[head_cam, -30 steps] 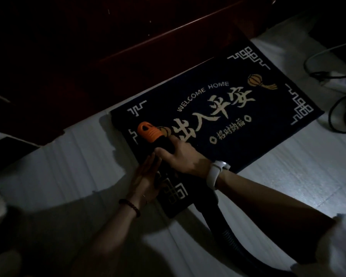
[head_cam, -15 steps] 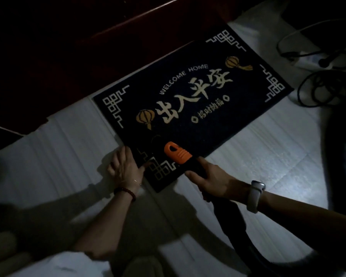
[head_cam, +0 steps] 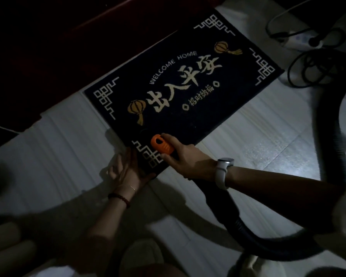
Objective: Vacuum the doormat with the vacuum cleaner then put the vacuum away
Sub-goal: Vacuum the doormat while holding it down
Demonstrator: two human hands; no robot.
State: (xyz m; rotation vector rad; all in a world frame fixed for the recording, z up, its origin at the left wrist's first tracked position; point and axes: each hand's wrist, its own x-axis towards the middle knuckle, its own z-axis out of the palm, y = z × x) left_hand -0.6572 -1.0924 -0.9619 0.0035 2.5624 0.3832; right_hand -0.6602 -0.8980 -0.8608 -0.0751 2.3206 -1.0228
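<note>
A dark doormat (head_cam: 188, 80) with pale lettering and orange lanterns lies on the pale floor against a dark red door. My right hand (head_cam: 183, 158), with a white watch on the wrist, grips the vacuum hose handle; its orange part (head_cam: 161, 145) rests on the mat near the front left corner. The black ribbed hose (head_cam: 326, 148) loops from my hand down and round to the right. My left hand (head_cam: 128, 170) lies flat with fingers apart, pressing the mat's front corner.
A white power strip (head_cam: 302, 40) with tangled black cables (head_cam: 316, 70) lies on the floor beyond the mat's right end. The dark red door (head_cam: 68, 37) runs along the mat's far edge. My slippered foot (head_cam: 142, 254) shows at the bottom.
The orange nozzle has come back from the left lantern toward the mat's front corner. My left hand stays on that corner. The view has shifted, so more hose shows on the right.
</note>
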